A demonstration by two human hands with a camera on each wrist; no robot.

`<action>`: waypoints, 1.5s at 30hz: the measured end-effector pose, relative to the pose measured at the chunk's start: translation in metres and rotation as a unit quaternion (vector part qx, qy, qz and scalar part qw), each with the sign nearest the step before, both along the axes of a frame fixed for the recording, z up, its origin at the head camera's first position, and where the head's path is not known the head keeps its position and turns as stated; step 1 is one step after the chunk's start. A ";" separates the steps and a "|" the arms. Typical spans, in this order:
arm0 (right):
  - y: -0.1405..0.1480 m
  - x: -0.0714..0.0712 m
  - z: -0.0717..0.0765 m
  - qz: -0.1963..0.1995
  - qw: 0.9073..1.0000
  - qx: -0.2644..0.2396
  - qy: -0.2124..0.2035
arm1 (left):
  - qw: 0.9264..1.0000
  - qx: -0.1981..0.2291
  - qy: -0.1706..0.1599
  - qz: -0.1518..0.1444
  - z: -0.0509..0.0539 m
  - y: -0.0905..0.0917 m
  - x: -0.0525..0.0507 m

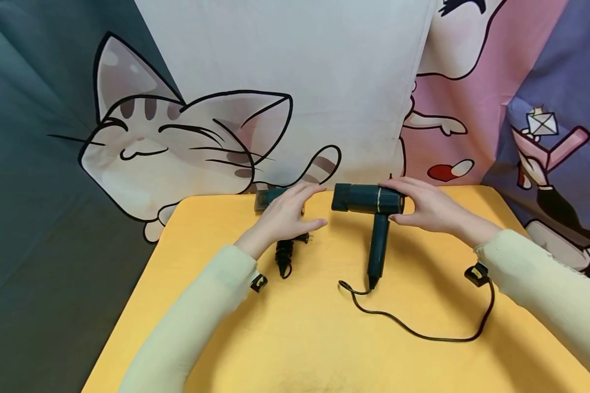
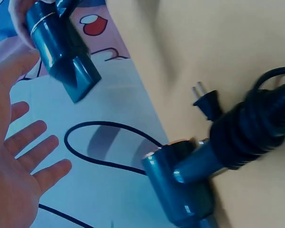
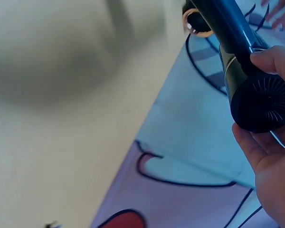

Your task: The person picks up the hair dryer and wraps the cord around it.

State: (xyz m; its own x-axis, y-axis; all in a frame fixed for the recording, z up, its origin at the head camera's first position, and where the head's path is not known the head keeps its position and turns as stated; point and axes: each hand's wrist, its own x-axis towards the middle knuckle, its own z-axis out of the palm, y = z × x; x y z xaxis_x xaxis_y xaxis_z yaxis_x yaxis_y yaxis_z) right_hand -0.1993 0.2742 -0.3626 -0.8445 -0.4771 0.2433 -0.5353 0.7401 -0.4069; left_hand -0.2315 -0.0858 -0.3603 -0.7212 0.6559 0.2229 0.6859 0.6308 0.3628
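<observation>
My right hand (image 1: pixel 428 207) grips the rear of a dark teal hair dryer (image 1: pixel 359 199). Its nozzle points left and its handle hangs down toward the viewer. In the right wrist view, thumb and fingers hold it around the round rear grille (image 3: pixel 261 102). A second teal hair dryer (image 2: pixel 180 185) lies near the table's back edge, its cord wound round the handle and its two-pin plug (image 2: pixel 209 104) sticking out. Above and beside it, my left hand (image 1: pixel 290 213) is spread with nothing in it, partly hiding that dryer in the head view.
The yellow table (image 1: pixel 295 333) meets a printed cloth backdrop (image 1: pixel 295 65) with a cartoon cat. From the held dryer's handle a thin black cord (image 1: pixel 423 337) loops rightward over the table. Small cameras (image 1: pixel 477 274) sit at both wrists.
</observation>
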 end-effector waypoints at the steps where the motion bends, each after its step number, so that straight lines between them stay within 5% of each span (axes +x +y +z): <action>1: -0.004 -0.001 0.002 0.010 1.000 0.002 0.006 | 1.000 -0.003 0.001 -0.004 0.003 0.003 -0.002; 14: -0.039 0.004 0.018 0.083 0.995 0.024 0.045 | 0.996 -0.062 -0.056 -0.043 0.024 0.026 -0.024; 25: -0.045 0.005 0.018 0.124 0.987 0.011 0.099 | 0.990 -0.071 -0.095 -0.076 0.025 0.040 -0.031; 33: -0.047 0.002 0.018 0.130 0.986 0.012 0.103 | 0.993 -0.072 -0.072 -0.066 0.023 0.040 -0.030; 39: -0.052 -0.004 0.016 0.111 0.987 0.007 0.113 | 0.995 -0.062 -0.073 -0.032 0.019 0.032 -0.030; 45: -0.052 -0.006 0.018 0.050 0.998 -0.008 0.044 | 0.996 -0.039 -0.083 0.008 0.012 0.019 -0.030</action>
